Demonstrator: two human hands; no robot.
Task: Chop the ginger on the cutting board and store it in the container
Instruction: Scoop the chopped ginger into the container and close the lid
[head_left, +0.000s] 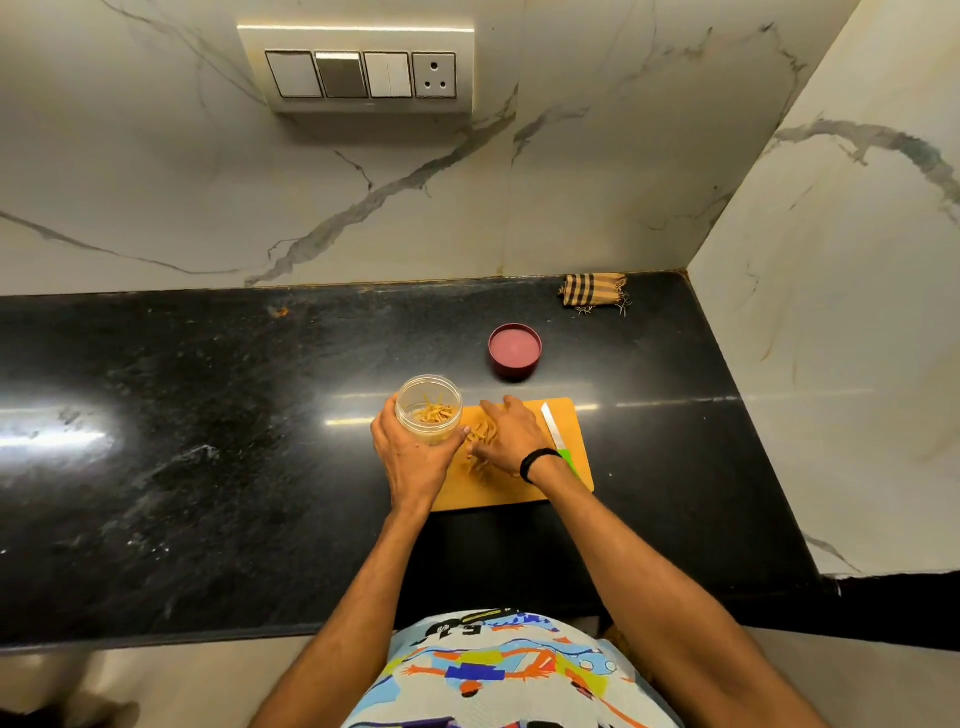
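An orange cutting board (566, 415) lies on the black counter. Thin ginger strips (479, 441) are piled on its left part. My left hand (410, 454) grips a clear round container (429, 408) at the board's left edge; the container is open and holds some ginger strips. My right hand (511, 434) rests palm down on the board with fingers over the ginger pile, and whether it pinches any strips is hidden. A knife (555, 428) with a white blade and green handle lies on the board to the right of my right hand.
A dark red lid (515, 349) lies upside down behind the board. A folded checked cloth (594, 292) sits in the back right corner. Marble walls stand behind and to the right. The counter (208, 441) stretches far to the left.
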